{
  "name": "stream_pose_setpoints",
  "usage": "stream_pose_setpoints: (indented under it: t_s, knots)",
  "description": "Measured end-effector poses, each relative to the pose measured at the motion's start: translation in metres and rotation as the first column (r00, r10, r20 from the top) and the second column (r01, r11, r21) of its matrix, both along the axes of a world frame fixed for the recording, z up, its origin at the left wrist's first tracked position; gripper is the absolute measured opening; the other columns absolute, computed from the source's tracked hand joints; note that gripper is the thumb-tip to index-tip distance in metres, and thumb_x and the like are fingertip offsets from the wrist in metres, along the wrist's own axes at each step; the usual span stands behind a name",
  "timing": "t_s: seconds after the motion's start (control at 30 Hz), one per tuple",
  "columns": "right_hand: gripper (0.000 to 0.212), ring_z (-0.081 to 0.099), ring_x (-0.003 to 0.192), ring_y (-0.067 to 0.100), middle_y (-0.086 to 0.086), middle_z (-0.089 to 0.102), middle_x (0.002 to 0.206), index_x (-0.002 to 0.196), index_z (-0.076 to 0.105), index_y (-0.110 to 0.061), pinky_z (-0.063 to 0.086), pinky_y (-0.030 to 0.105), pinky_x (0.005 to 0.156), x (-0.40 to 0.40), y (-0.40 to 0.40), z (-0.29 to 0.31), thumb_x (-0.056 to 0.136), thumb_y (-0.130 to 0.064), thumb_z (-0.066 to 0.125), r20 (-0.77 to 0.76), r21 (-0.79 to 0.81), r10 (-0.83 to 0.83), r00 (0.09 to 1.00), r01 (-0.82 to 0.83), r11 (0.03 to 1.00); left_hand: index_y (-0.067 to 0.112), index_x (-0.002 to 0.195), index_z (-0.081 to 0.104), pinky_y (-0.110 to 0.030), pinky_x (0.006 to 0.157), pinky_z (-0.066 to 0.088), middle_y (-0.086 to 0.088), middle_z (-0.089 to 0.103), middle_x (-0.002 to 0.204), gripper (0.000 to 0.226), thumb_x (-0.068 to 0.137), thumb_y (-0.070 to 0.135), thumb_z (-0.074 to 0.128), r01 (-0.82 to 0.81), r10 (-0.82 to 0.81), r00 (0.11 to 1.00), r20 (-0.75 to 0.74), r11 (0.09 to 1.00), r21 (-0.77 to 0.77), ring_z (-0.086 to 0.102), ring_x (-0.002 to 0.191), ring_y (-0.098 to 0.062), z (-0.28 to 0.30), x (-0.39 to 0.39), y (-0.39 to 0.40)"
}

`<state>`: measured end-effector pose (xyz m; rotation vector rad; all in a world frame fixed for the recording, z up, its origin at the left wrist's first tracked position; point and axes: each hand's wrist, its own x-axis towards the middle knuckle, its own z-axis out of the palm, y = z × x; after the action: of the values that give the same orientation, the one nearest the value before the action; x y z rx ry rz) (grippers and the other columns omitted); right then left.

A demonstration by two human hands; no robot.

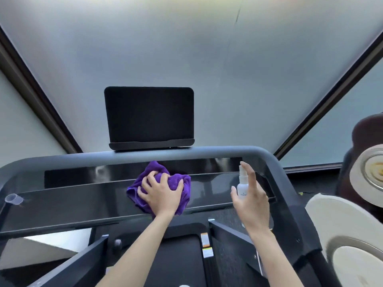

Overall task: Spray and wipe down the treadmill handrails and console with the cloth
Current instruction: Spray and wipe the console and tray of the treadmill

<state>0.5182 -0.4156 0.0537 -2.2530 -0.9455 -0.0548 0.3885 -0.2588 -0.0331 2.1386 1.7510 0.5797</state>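
A bunched purple cloth (pixel 182 183) lies on the glossy black console panel (pixel 83 199) of the treadmill, near its middle. My left hand (pixel 160 192) presses down on the cloth, fingers spread over it. My right hand (pixel 250 200) holds a small white spray bottle (pixel 242 184) upright over the right part of the console, with the index finger resting on the nozzle top. A grey handrail (pixel 207 153) curves around the console's far edge and down the right side. A dark screen (pixel 149 117) stands above the rail.
A clear cup-like piece (pixel 13 198) sits at the console's left end. The treadmill belt (pixel 174 262) and dark frame struts lie below. Cream round cushions or furniture (pixel 352 235) crowd the right side. Frosted window panes fill the background.
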Motion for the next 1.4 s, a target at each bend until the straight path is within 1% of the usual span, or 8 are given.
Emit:
stream_pose_setpoints:
  t_s: [0.07, 0.33, 0.67, 0.9, 1.0, 1.13, 1.27, 1.4]
  knots:
    - [0.074, 0.053, 0.063, 0.015, -0.002, 0.055, 0.078, 0.139, 0.029, -0.041, 0.038, 0.025, 0.055, 0.009, -0.007, 0.0, 0.084, -0.013, 0.069, -0.006, -0.006, -0.012, 1.0, 0.012, 1.0, 0.017, 0.087, 0.069, -0.059, 0.101, 0.029, -0.009, 0.055, 0.121, 0.042, 0.07, 0.056, 0.075, -0.021, 0.019, 0.999, 0.033, 0.999, 0.049, 0.046, 0.115, -0.038, -0.003, -0.001, 0.0]
    - [0.062, 0.054, 0.06, 0.022, 0.0, 0.052, 0.068, 0.131, 0.031, -0.039, 0.042, 0.031, 0.056, 0.028, -0.003, 0.0, 0.088, -0.008, 0.062, -0.02, -0.004, -0.023, 1.0, 0.023, 1.0, 0.013, 0.086, 0.069, -0.06, 0.1, 0.031, -0.012, 0.057, 0.119, 0.064, 0.069, 0.068, 0.042, -0.045, 0.033, 0.992, 0.119, 0.994, 0.103, 0.049, 0.113, -0.04, -0.001, -0.008, -0.003]
    - [0.07, 0.048, 0.064, 0.023, 0.004, 0.06, 0.084, 0.135, 0.027, -0.042, 0.038, 0.03, 0.057, 0.009, -0.005, -0.007, 0.085, -0.007, 0.064, 0.022, 0.015, -0.146, 0.989, 0.146, 0.989, 0.016, 0.089, 0.069, -0.055, 0.103, 0.027, -0.007, 0.055, 0.121, 0.061, 0.071, 0.069, 0.044, 0.056, -0.064, 0.993, 0.097, 0.995, 0.083, 0.047, 0.116, -0.036, 0.001, -0.027, 0.0]
    - [0.072, 0.057, 0.066, 0.034, 0.005, 0.057, 0.076, 0.129, 0.03, -0.042, 0.042, 0.035, 0.057, 0.0, -0.025, -0.019, 0.081, 0.0, 0.064, -0.007, -0.035, -0.224, 0.975, 0.223, 0.974, 0.013, 0.09, 0.069, -0.055, 0.103, 0.026, -0.01, 0.055, 0.122, 0.042, 0.073, 0.051, 0.077, 0.084, -0.089, 0.993, 0.074, 0.995, 0.06, 0.046, 0.118, -0.037, -0.001, -0.029, 0.002]
    - [0.071, 0.058, 0.067, 0.035, 0.004, 0.056, 0.075, 0.128, 0.033, -0.039, 0.049, 0.04, 0.057, 0.001, -0.034, -0.022, 0.08, 0.002, 0.065, -0.014, -0.026, -0.274, 0.962, 0.273, 0.962, 0.012, 0.089, 0.069, -0.055, 0.102, 0.026, -0.011, 0.056, 0.123, 0.044, 0.073, 0.053, 0.073, 0.086, -0.09, 0.993, 0.073, 0.995, 0.053, 0.046, 0.117, -0.037, -0.001, -0.029, 0.001]
    - [0.071, 0.06, 0.07, 0.039, 0.009, 0.061, 0.083, 0.133, 0.03, -0.036, 0.038, 0.033, 0.058, 0.007, -0.036, -0.024, 0.081, 0.001, 0.062, 0.038, -0.07, -0.327, 0.944, 0.329, 0.942, 0.012, 0.088, 0.069, -0.058, 0.102, 0.028, -0.012, 0.056, 0.121, 0.042, 0.072, 0.049, 0.079, 0.087, -0.091, 0.994, 0.062, 0.994, 0.06, 0.046, 0.116, -0.038, -0.001, -0.027, 0.001]
    - [0.073, 0.061, 0.064, 0.041, 0.013, 0.06, 0.082, 0.135, 0.026, -0.037, 0.038, 0.034, 0.053, 0.016, -0.023, -0.015, 0.083, -0.001, 0.063, 0.141, -0.024, -0.338, 0.93, 0.345, 0.938, 0.012, 0.088, 0.069, -0.058, 0.101, 0.028, -0.012, 0.057, 0.12, 0.049, 0.07, 0.057, 0.062, 0.09, -0.095, 0.993, 0.067, 0.993, 0.075, 0.047, 0.116, -0.039, -0.001, -0.028, 0.002]
    - [0.069, 0.064, 0.084, 0.042, 0.016, 0.064, 0.106, 0.145, 0.03, -0.032, 0.048, 0.041, 0.063, 0.033, -0.004, -0.006, 0.088, -0.017, 0.065, 0.079, -0.021, -0.337, 0.938, 0.339, 0.941, 0.012, 0.089, 0.07, -0.059, 0.102, 0.028, -0.012, 0.056, 0.122, 0.052, 0.07, 0.059, 0.058, 0.09, -0.096, 0.993, 0.072, 0.993, 0.08, 0.046, 0.117, -0.039, 0.0, -0.028, 0.001]
